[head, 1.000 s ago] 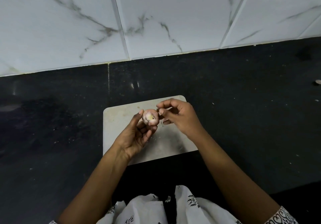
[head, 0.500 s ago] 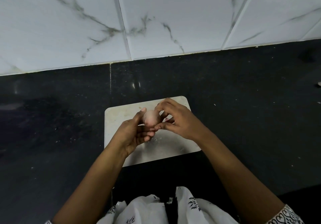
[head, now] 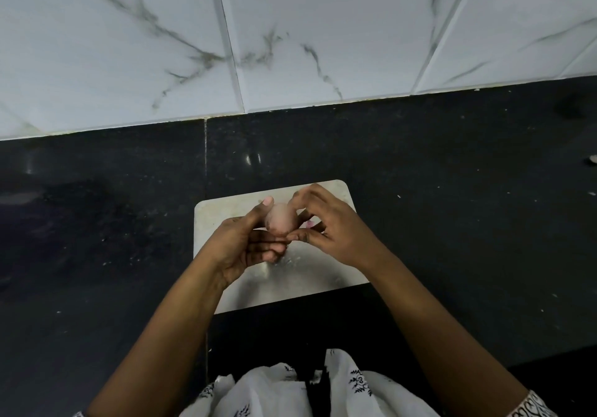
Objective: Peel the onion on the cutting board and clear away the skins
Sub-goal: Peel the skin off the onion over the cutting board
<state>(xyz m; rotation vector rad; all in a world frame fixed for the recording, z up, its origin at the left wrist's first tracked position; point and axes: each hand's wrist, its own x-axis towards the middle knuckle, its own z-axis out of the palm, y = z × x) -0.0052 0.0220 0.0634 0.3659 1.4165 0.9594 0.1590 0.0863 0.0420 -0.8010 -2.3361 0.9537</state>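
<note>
1. Holding one pale pink onion (head: 280, 219) above the cutting board (head: 297, 284), the left hand (head: 240, 245) curls its fingers and thumb around it.
2. The right hand (head: 329, 232) pinches the onion's lower side with thumb and fingertip.
3. That one light board lies on the dark, speckled desk (head: 452, 206), under both hands.
4. White marble-look wall tiles (head: 323, 28) stand behind the desk.

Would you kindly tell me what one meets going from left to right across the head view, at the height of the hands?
Black counter → cutting board → left hand → onion → right hand.
</note>
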